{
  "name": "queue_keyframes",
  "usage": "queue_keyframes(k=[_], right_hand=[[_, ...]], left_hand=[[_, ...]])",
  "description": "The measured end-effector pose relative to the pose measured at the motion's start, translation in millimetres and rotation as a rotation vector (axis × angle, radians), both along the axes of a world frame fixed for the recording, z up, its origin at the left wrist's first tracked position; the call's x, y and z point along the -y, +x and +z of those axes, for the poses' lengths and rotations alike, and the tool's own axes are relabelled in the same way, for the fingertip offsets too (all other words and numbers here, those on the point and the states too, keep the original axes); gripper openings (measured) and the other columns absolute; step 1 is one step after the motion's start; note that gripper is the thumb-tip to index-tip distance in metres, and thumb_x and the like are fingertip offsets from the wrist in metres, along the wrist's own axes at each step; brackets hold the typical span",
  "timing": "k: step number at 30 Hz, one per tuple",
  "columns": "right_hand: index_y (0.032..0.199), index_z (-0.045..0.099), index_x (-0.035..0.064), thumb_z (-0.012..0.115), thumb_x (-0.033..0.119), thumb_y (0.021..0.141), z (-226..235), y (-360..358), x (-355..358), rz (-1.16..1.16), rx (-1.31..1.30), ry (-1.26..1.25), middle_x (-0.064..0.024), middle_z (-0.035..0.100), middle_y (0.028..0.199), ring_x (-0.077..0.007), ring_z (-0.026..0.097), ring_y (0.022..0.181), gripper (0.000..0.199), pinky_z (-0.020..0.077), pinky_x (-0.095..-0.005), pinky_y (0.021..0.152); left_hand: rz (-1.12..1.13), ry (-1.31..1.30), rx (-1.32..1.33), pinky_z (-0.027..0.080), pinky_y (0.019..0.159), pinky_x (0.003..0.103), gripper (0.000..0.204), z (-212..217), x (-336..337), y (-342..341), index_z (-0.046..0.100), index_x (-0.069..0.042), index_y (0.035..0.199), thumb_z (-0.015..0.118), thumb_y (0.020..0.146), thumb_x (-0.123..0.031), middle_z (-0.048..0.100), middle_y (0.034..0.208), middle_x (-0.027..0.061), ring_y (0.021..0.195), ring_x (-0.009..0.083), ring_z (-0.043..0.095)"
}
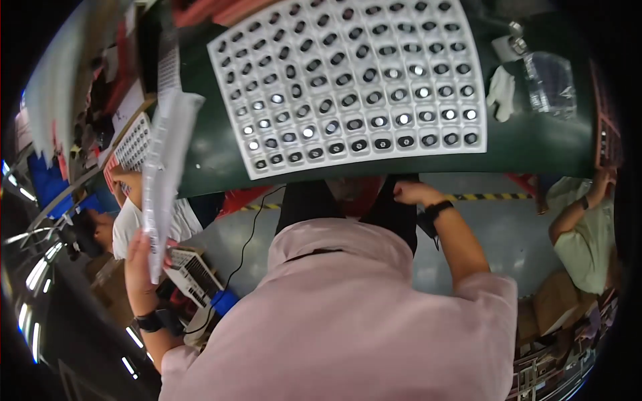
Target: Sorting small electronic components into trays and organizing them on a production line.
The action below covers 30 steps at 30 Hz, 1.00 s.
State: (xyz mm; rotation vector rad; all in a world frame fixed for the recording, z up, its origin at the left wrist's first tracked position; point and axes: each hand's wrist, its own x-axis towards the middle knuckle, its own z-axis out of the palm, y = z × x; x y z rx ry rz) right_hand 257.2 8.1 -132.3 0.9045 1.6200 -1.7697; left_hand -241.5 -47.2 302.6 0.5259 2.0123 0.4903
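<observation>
On my left, my left hand (138, 262) is closed on the lower end of a thin white plastic tray (166, 150), tilted up and seen nearly edge-on. My right hand (416, 192) is low over my right thigh, just off the table's near edge, with its fingers curled. Whether anything is inside it is hidden. In front of me lies a large white tray (368, 155) with rows of pockets. Each pocket visible holds a small dark oval part with a shiny or grey centre.
The green table (535, 144) carries a white glove (501, 92), a clear plastic bag (552, 85) and a small metal item (516, 41) at the right. One person (160, 217) sits at the left, another (582, 230) at the right. A black cable (251, 230) hangs beside my left leg.
</observation>
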Motion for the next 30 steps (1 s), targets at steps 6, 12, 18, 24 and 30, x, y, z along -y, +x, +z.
queue_keyframes(k=[6,12,18,24,30], right_hand=[[0.115,0.067,0.0032,0.063,0.023,0.089,-109.0,-85.9,51.3,-1.147,-0.164,0.811,-0.0196,0.067,0.117,-0.0293,0.063,0.109,0.033,0.0469,-0.0407,0.094],[0.112,0.068,0.0042,0.062,0.026,0.090,-183.2,-169.2,101.9,-0.947,-0.221,0.598,-0.0194,0.067,0.117,-0.0313,0.062,0.110,0.032,0.0457,-0.0413,0.095],[0.110,0.069,0.0052,0.061,0.029,0.090,-115.2,-173.0,207.3,-0.676,-0.173,0.395,-0.0192,0.067,0.117,-0.0332,0.060,0.112,0.032,0.0446,-0.0420,0.097],[0.108,0.070,0.0063,0.061,0.032,0.091,-26.3,-104.5,287.2,-0.401,-0.010,0.308,-0.0191,0.067,0.118,-0.0352,0.059,0.113,0.032,0.0434,-0.0426,0.099],[0.106,0.071,0.0073,0.060,0.034,0.091,-15.3,-79.6,300.4,-0.134,-0.016,0.322,-0.0189,0.066,0.118,-0.0371,0.058,0.115,0.032,0.0422,-0.0433,0.101]], left_hand=[[0.132,0.398,-0.163,0.044,0.044,0.024,0.038,-85.2,-47.1,35.7,0.053,-0.003,0.120,0.045,0.103,-0.036,0.065,0.085,0.0146,0.051,0.0146,0.055],[0.128,0.253,-0.228,0.043,0.046,0.023,0.037,-87.1,3.7,7.0,0.052,-0.004,0.119,0.044,0.103,-0.036,0.063,0.088,0.0140,0.052,0.0146,0.052],[0.143,0.255,-0.100,0.042,0.047,0.023,0.036,-57.5,40.8,-35.3,0.050,-0.003,0.120,0.043,0.104,-0.034,0.063,0.089,0.0141,0.051,0.0148,0.052],[0.251,0.289,-0.172,0.037,0.044,0.023,0.040,-117.3,24.0,-8.6,0.054,0.001,0.109,0.040,0.104,-0.036,0.063,0.081,0.0129,0.050,0.0134,0.051],[0.391,0.412,-0.139,0.043,0.047,0.024,0.037,-120.6,68.7,-19.7,0.052,-0.002,0.109,0.044,0.103,-0.037,0.066,0.083,0.0157,0.050,0.0146,0.053]])
